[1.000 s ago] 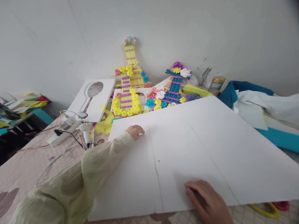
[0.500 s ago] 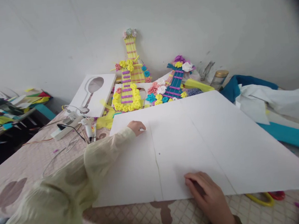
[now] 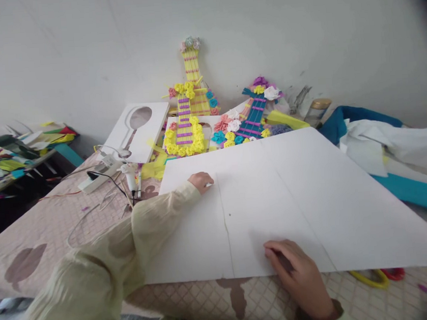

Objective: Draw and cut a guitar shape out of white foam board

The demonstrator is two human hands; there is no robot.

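Note:
A large white foam board (image 3: 293, 193) lies flat on the table, with a long cut line running down its left part. My left hand (image 3: 201, 181) reaches far across the board to the top of that line. Its fingers are pinched on a small thing that I cannot make out. My right hand (image 3: 298, 271) rests flat on the board's near edge, fingers spread, holding nothing.
Two flower-decorated craft guitars, one yellow (image 3: 189, 117) and one blue (image 3: 254, 115), lean on the wall behind. A white cut-out board (image 3: 137, 131), a power strip (image 3: 96, 179) and a glue gun (image 3: 129, 174) lie at left. Blue and white fabric (image 3: 382, 146) lies right. Scissors handles (image 3: 378, 279) stick out below the board.
The view has shifted back and to the left, so more of the table's near edge shows. Both hands stay in about the same places on the board.

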